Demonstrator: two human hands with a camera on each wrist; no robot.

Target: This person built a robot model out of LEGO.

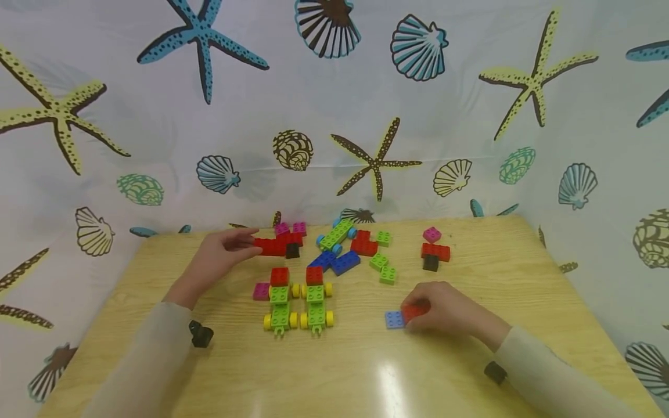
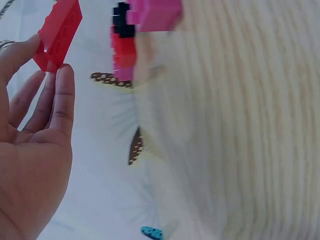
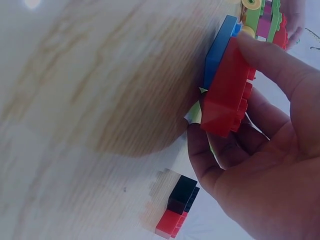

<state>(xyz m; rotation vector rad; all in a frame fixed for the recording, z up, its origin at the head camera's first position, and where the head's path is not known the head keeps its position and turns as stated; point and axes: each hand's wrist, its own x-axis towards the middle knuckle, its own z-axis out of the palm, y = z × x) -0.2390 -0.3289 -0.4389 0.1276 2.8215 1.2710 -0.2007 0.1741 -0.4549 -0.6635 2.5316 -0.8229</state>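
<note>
My left hand [image 1: 219, 255] is over the back left of the table, pinching a long red brick [image 2: 59, 32] by one end between thumb and fingertips. In the head view this red brick overlaps a red, black and pink group of bricks [image 1: 292, 249]. Right of the middle, my right hand [image 1: 444, 307] grips another red brick [image 3: 225, 90] by its sides, thumb opposite the fingers. A blue brick [image 3: 218, 52] is joined under that red brick's far end, and its studded part [image 1: 394, 319] sticks out to the left. My fingers partly cover the red brick in the head view.
Two green wheeled builds with yellow wheels [image 1: 279, 313] [image 1: 316, 313] stand left of centre, beside a pink brick [image 1: 261, 291]. Behind them are a blue-wheeled green car [image 1: 337, 234], dark blue bricks [image 1: 345, 263], loose green bricks [image 1: 388, 275] and a red-and-black piece [image 1: 435, 252]. A patterned cloth borders the table.
</note>
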